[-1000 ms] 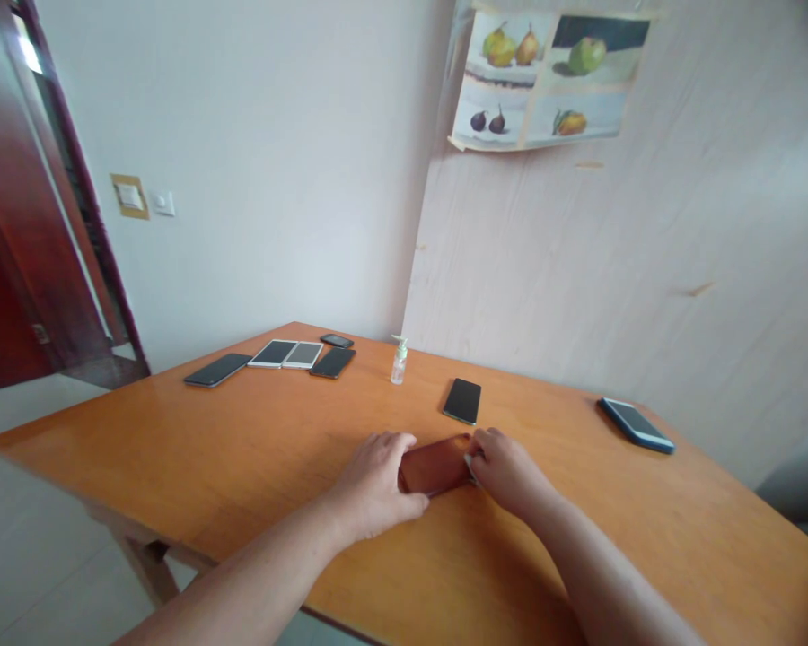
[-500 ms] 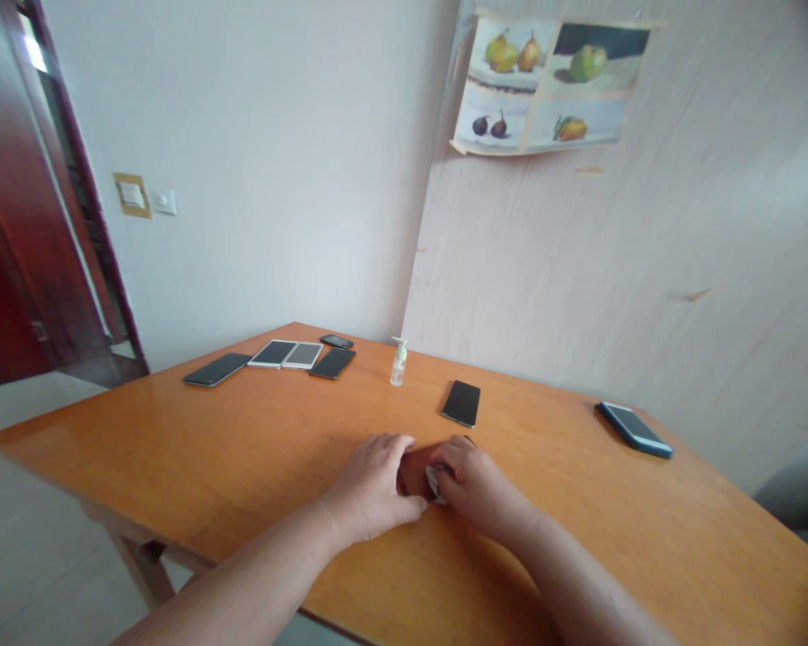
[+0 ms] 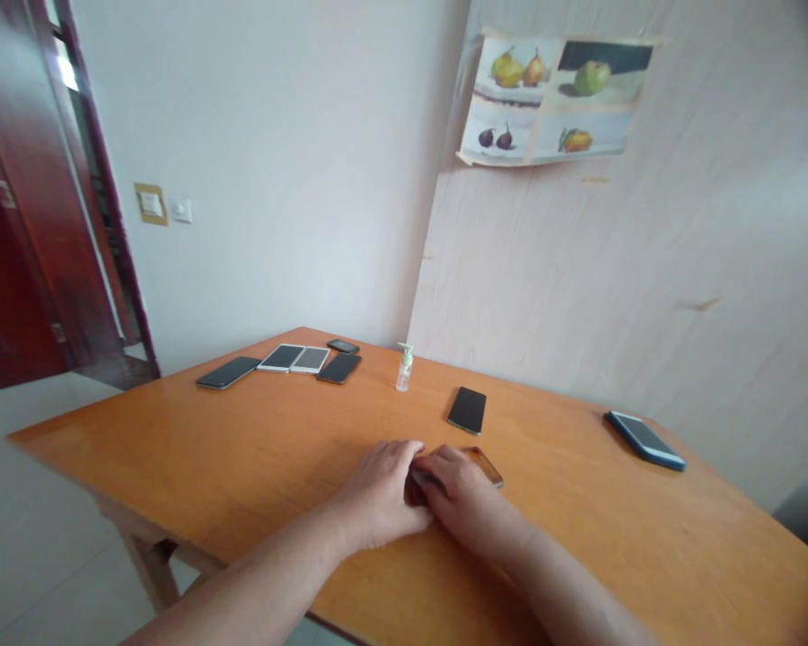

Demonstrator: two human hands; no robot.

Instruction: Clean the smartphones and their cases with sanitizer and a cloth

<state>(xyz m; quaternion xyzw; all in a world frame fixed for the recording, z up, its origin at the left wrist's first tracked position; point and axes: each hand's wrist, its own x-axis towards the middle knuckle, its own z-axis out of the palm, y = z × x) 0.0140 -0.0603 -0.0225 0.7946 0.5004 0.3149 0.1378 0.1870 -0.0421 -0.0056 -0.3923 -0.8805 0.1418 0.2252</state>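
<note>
A phone (image 3: 486,465) with a glossy screen that mirrors the table lies flat on the wooden table (image 3: 256,449) in front of me. My left hand (image 3: 381,492) rests at its near left end, fingers curled against its edge. My right hand (image 3: 459,495) lies over most of the phone, fingers pressed down on it with a small pale cloth barely showing under the fingertips. Only the phone's far right corner shows.
A black phone (image 3: 467,409) lies just beyond my hands, and a small clear pump bottle (image 3: 404,368) stands behind it. Several phones (image 3: 289,359) sit in a row at the far left corner. A blue-edged phone (image 3: 644,440) lies at the right, by the wall.
My right hand has slid left along the phone, from its right end to its left end beside my left hand. The phone's right corner is now uncovered. The view shifted slightly.
</note>
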